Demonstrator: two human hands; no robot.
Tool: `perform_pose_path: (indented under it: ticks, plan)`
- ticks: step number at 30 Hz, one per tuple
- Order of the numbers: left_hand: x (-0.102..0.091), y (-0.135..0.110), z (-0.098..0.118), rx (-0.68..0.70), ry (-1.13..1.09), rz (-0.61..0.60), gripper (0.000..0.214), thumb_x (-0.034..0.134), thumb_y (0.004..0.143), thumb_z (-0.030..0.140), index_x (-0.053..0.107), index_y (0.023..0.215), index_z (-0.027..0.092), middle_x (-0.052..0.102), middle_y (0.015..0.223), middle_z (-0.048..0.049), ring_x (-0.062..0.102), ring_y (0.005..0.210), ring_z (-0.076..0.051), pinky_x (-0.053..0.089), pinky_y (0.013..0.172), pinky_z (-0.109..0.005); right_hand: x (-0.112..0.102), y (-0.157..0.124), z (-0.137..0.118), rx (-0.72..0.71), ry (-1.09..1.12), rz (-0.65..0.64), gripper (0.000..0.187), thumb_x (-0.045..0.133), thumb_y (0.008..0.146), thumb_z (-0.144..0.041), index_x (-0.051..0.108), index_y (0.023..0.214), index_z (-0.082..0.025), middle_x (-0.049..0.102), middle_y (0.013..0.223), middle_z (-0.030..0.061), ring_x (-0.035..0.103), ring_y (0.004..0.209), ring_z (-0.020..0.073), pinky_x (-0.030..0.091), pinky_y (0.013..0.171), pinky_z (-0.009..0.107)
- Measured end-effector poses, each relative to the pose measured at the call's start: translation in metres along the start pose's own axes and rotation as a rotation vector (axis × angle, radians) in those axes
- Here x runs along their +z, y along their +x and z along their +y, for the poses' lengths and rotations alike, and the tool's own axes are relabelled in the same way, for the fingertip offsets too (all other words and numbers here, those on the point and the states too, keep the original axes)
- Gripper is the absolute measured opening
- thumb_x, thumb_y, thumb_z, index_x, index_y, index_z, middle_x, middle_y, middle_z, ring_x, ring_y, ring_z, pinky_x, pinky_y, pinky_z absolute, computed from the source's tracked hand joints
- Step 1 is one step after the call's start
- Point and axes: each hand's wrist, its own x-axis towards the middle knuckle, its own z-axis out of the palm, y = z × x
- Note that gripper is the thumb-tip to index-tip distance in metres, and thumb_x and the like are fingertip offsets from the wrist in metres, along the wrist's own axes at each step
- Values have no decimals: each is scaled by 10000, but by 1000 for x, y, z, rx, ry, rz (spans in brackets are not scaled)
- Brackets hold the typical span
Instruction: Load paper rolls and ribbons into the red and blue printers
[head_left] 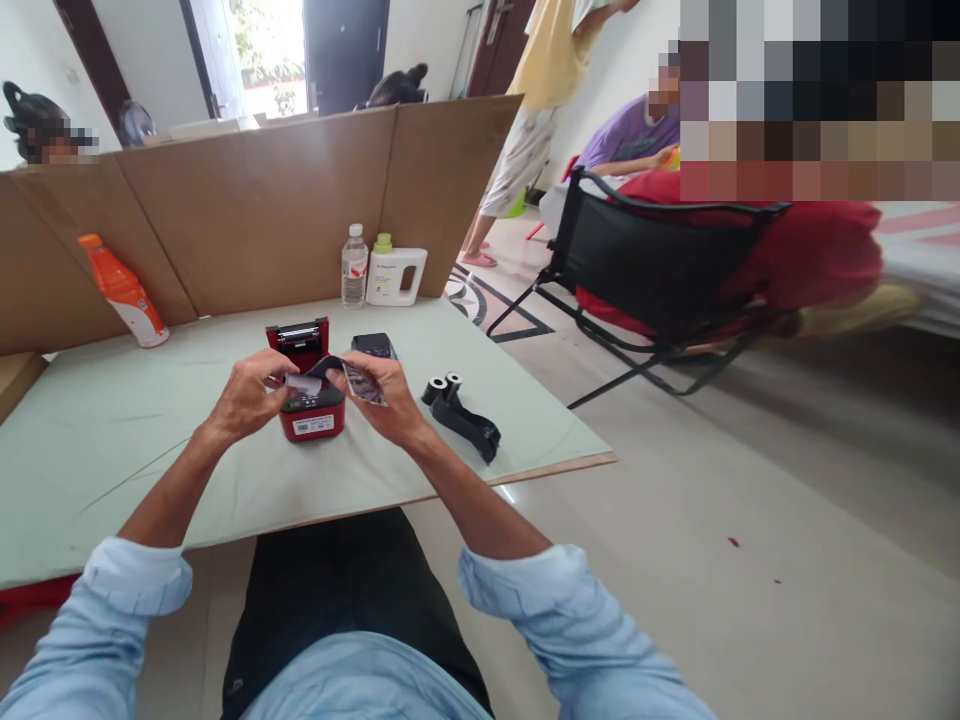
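Note:
My left hand [249, 396] grips a small pale roll [302, 384] between thumb and fingers. My right hand [386, 392] is closed on a thin dark strip [365, 383] with a shiny, crumpled-looking face, and its upper end reaches toward the roll. Both hands are held over a red and black label printer [313, 424], whose lid [300, 340] stands raised behind them. The fingers and the roll hide part of the printer's interior. To the right of my right hand lie two small black rolls [436, 389] with white cores and a curved black strip [469, 428].
On the pale green table [150, 430], a black object [373, 346] sits behind my right hand. Farther back stand a clear bottle [354, 268], a white jug [397, 275] and a leaning orange bottle [124, 292] against a cardboard screen [285, 200]. A folding chair [652, 260] and people are beyond.

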Motion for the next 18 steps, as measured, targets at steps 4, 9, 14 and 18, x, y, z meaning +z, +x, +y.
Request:
perform_pose_path:
  ticks: [4,9,14,18]
  plan:
    - [19,16,-39,-36,32,42,165,692,780,141,780,913,184,777,949,-58,711,830,-177,587,778,-305,-4,24,19,-95,-79,25,300,702,934,-461,752,848,-179,678,786,9,602,736,146,498,717,279]
    - [35,20,-58,-102,106,-5,104,729,772,161,796,844,197,787,889,-45,702,835,-186,557,811,-306,-7,24,30,-168,-190,-18,216,666,967,-356,787,894,-193,737,846,30,648,769,160,517,749,293]
    - [39,27,-63,-236,243,-70,117,744,738,198,826,821,201,775,785,-39,676,766,-203,526,731,-304,-5,24,35,-231,-311,-98,170,634,988,-221,795,933,-211,776,918,48,692,835,184,525,799,315]
    - [37,29,-63,-264,235,-170,150,694,755,216,829,811,182,770,762,-43,674,718,-193,525,712,-304,3,25,44,-281,-452,-151,164,641,988,-177,790,936,-221,783,940,47,690,871,191,521,829,323]
